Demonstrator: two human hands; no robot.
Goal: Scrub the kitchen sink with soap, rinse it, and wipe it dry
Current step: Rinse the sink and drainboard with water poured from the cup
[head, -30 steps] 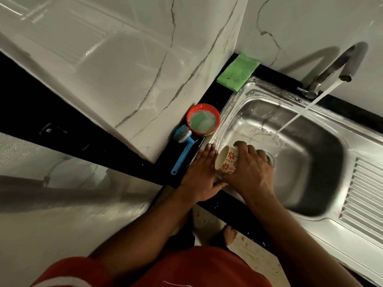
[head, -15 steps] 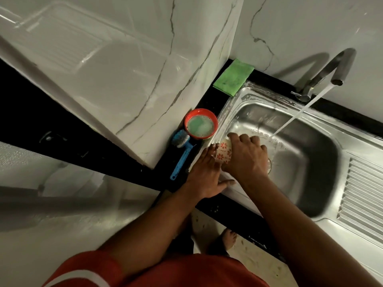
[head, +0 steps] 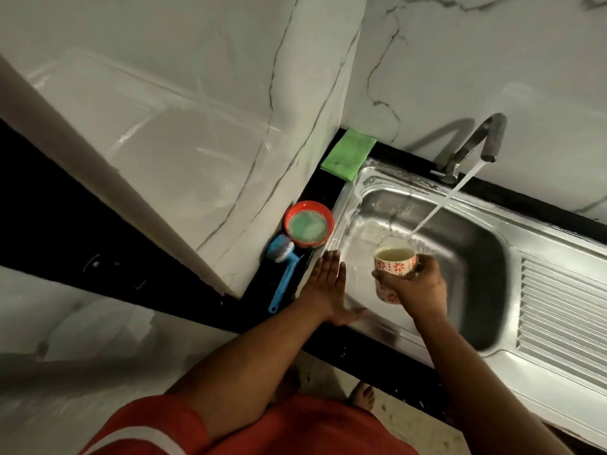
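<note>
The steel sink [head: 473, 257] fills the right half of the view, and the tap [head: 473, 146] at its back runs a stream of water into the basin. My right hand [head: 417, 287] grips a white cup with red flowers [head: 394, 261], upright over the basin and holding water. My left hand [head: 331, 287] lies flat with straight fingers on the wet left rim of the sink. A red bowl of green soapy liquid [head: 308, 224] and a blue-handled brush [head: 282, 274] sit on the black counter just left of the sink.
A folded green cloth [head: 349, 154] lies in the back corner by the marble wall. The ribbed drainboard [head: 561, 316] extends to the right of the basin. A marble-clad wall corner [head: 230, 178] juts out left of the counter. My bare foot shows on the floor below.
My right hand tipped the cup against the left rim, then turned it upright and drew it back over the basin. My left hand stayed on the rim.
</note>
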